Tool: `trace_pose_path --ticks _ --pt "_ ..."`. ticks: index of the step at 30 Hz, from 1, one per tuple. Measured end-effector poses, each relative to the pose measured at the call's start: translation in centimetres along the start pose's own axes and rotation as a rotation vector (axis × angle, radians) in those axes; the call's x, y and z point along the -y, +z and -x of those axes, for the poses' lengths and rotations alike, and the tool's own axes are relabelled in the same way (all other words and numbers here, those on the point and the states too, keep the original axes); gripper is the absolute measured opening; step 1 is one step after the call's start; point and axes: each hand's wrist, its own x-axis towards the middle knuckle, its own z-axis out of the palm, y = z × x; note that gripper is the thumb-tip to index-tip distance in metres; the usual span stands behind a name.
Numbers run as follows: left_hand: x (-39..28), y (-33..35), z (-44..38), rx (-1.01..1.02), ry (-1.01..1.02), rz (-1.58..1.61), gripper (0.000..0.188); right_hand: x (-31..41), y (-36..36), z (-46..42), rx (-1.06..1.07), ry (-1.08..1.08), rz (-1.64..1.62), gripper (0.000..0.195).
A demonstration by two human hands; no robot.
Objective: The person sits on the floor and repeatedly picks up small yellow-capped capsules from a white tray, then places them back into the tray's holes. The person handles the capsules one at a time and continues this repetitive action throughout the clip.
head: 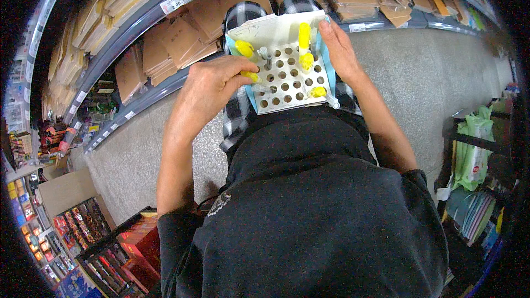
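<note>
On the lap rests a white and light-blue cardboard display box with rows of round holes. My left hand pinches a yellow-ended marker at the box's left side, between thumb and fingers. My right hand grips the box's right wall from outside, thumb on its top edge. Other yellow-ended markers stand in the holes, one at the back left, one upright at the back right, and one at the front right. A clear-ended pen leans near the back, and another clear end juts past the front right corner.
Metal shelves with stacks of brown envelopes and price tags curve around the front and left. Boxes of small packaged goods stand at lower left. A rack with a green plastic bag is at right. Grey speckled floor lies between.
</note>
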Motion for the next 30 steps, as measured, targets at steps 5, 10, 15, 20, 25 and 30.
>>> trace_pose_path --ticks 5,10,15,20,25,30 --pt "-1.4 -1.4 0.3 -0.138 0.01 -0.018 0.018 0.2 0.3 0.2 -0.019 -0.002 -0.016 0.059" --pt "-3.1 -2.0 0.0 -0.218 0.12 0.018 0.017 -1.0 0.1 -0.1 -0.015 0.003 -0.024 0.062" --pt "-2.8 -0.1 -0.5 -0.222 0.168 0.03 0.017 -1.0 0.2 -0.1 -0.011 0.027 -0.041 0.062" --pt "-2.9 0.5 -0.8 -0.213 0.145 -0.023 0.017 -0.1 0.2 0.1 -0.02 -0.011 -0.009 0.061" --pt "-2.5 1.1 -0.8 -0.182 0.182 -0.036 0.017 0.0 0.2 0.2 -0.022 -0.013 0.002 0.06" --pt "-2.2 2.2 -1.1 -0.083 0.155 -0.05 0.018 -0.1 0.1 0.2 -0.01 0.002 0.008 0.057"
